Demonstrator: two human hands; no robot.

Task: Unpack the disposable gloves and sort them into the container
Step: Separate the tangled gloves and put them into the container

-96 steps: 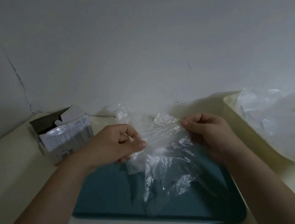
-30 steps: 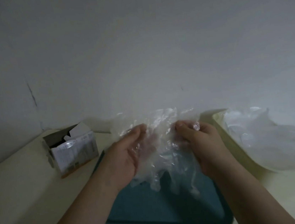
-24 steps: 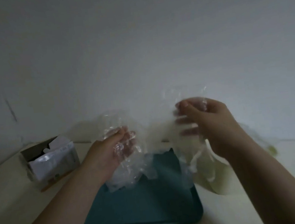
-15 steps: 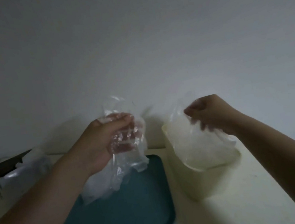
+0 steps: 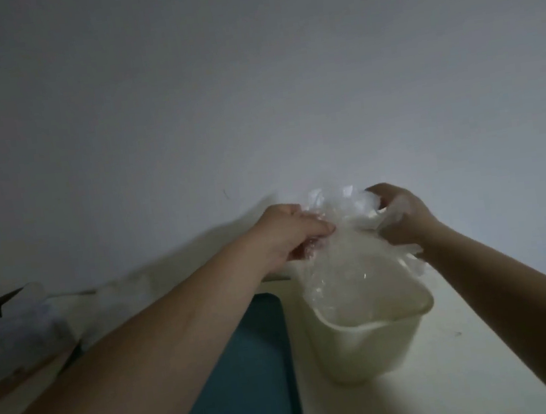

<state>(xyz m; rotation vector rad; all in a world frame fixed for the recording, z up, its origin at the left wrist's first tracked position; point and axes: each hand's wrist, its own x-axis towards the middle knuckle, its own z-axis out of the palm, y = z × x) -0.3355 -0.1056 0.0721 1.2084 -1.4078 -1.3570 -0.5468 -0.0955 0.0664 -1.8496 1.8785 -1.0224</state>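
A bunch of clear disposable gloves (image 5: 343,232) hangs over the cream container (image 5: 368,350), its lower part reaching inside the rim. My left hand (image 5: 288,232) grips the bunch from the left, fingers curled round the plastic. On the right side my right hand (image 5: 400,215) pinches the same bunch, with some film draped over its fingers. More gloves lie inside the container, seen dimly through the film.
A teal tray (image 5: 251,374) lies left of the container, partly under my left forearm. The open glove box (image 5: 12,338) stands at the far left by the wall. The pale tabletop (image 5: 474,371) runs to the right; a dark edge shows at far right.
Both hands have come together over the container; the left hand carried its bunch of gloves rightward from above the tray. The view has swung right, pushing the box to the frame's edge.
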